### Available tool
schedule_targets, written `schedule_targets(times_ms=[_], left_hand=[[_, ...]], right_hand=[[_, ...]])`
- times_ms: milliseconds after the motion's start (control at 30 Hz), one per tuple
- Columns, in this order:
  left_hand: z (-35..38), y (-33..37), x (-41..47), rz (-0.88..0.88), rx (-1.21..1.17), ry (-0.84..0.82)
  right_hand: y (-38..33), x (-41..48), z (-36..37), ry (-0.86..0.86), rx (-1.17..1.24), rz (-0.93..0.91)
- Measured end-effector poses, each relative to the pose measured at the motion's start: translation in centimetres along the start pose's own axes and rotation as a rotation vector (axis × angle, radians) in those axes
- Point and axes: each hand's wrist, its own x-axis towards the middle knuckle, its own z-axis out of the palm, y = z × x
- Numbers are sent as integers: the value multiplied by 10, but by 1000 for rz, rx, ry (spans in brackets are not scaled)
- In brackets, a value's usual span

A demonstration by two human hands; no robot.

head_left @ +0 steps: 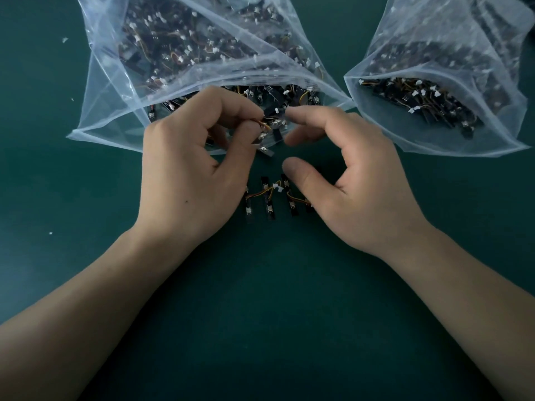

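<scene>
Left hand [191, 175] pinches a wired strip [267, 125]; right hand [353, 180], relaxed, empty, half-covers loose strips [267, 199].

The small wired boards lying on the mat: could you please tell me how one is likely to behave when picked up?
Probably light: the left hand holds a wired board with a fingertip pinch. The black strip looks stiff, but its thin orange wire curves loosely, so the white connector would likely dangle. Wires may snag, as those in the bag lie tangled.
</scene>
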Motion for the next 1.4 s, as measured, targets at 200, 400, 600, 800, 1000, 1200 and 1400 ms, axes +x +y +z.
schedule_targets(times_ms=[200, 400, 600, 800, 1000, 1200, 1400], left_hand=[[0, 2, -1, 84, -14, -23], [0, -4, 0, 170, -34, -12], [2, -7, 0, 253, -107, -57], [-3, -17, 6, 126, -165, -7], [-1, -11, 2, 148, -164, 6], [-1, -10, 1, 100, -183, -13], [-1, -10, 2, 125, -214, -55]], right_hand=[[-1, 0, -1, 31, 47, -65], [-2, -2, -3, 24, 54, -159], [-1, -2, -6, 36, 99, -205], [-6, -8, -4, 2, -7, -396], [-12, -47, -2, -139, -217, -541], [-34, -60, 4, -290, -330, -557], [-35, -53, -1, -347, -264, -511]])
